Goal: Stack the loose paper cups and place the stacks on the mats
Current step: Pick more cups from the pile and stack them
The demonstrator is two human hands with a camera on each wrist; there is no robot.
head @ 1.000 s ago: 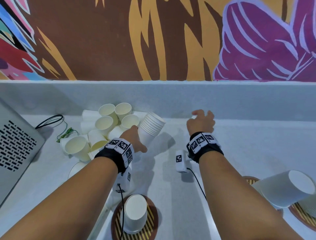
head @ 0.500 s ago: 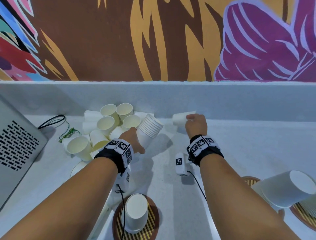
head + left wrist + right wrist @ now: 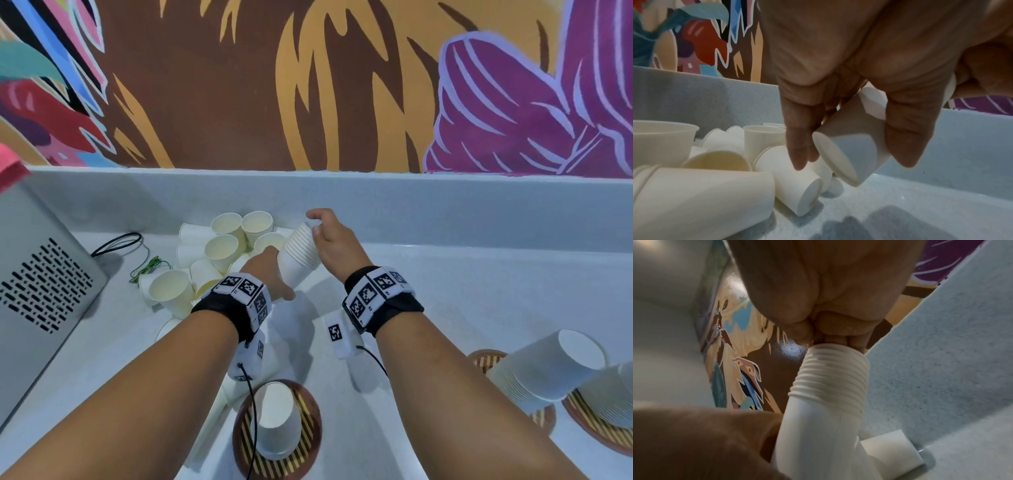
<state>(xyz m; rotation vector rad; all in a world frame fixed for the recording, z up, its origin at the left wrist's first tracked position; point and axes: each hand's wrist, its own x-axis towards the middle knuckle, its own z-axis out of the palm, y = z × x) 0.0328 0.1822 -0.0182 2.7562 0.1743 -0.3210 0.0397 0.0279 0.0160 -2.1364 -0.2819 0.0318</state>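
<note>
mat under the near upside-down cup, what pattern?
Brown round mat with yellow diagonal stripes; clearest in the head view.

The head camera looked down over both forearms; each wrist camera sat close under its palm (facing fingerward). All three shared the cup stack.
</note>
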